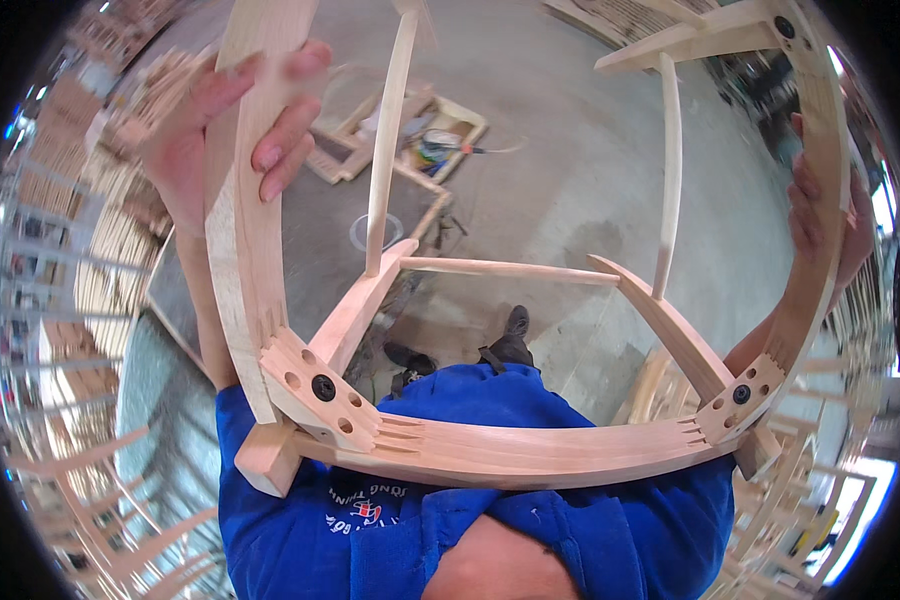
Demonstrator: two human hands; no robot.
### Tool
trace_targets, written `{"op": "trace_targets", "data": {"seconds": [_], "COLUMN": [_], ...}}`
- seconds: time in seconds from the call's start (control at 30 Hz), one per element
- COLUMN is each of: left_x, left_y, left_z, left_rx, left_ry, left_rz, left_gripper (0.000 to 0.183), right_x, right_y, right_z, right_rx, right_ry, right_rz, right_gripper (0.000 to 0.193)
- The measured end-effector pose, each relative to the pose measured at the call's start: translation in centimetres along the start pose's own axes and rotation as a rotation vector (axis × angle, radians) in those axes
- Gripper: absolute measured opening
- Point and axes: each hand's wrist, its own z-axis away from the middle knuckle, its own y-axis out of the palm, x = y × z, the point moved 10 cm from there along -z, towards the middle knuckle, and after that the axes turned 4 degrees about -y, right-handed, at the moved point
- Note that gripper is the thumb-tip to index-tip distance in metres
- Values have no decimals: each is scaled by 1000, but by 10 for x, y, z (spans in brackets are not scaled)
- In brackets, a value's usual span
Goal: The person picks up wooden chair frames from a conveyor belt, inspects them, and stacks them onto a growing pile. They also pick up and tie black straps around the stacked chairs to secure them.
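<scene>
The left hand [183, 165] and right hand [804, 207] curl round opposite sides of a wooden chair frame [530, 455], apparently to balance its weight.

the grey floor [540, 130] bears dark shoes [510, 347], a dark tabletop [320, 215] a pale ring [353, 233].

The wooden frame [540, 455] is pale tan, its bolts [323, 388] black, the shirt [610, 530] blue.

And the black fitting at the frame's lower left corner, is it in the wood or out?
In: the black fitting sits in the corner block, its round face showing. Its depth I cannot tell.
</scene>
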Motion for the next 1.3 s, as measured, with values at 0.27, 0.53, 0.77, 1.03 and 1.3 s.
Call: {"op": "trace_targets", "data": {"seconds": [0.27, 0.53, 0.77, 1.03, 1.3], "left_x": [175, 300, 421, 615, 804], "left_y": [54, 5, -122, -267, -262], "left_z": [-121, -242, -377, -427, -431], "left_rx": [263, 282, 146, 213, 195], "left_ry": [-324, -438, -936, -919, -1132], "left_rz": [267, 96, -52, -755, -685], "left_gripper": [27, 33, 30, 21, 33], "right_x": [-51, -137, -288, -534, -619], "right_y": [-158, -218, -285, -335, -406], "right_z": [92, 88, -15, -32, 30], "right_rx": [-543, -812, -1135, -1321, -1401], "right_ry": [33, 89, 278, 479, 746], "right_rz": [4, 2, -53, -66, 46], "right_gripper": [61, 53, 30, 22, 36]}}
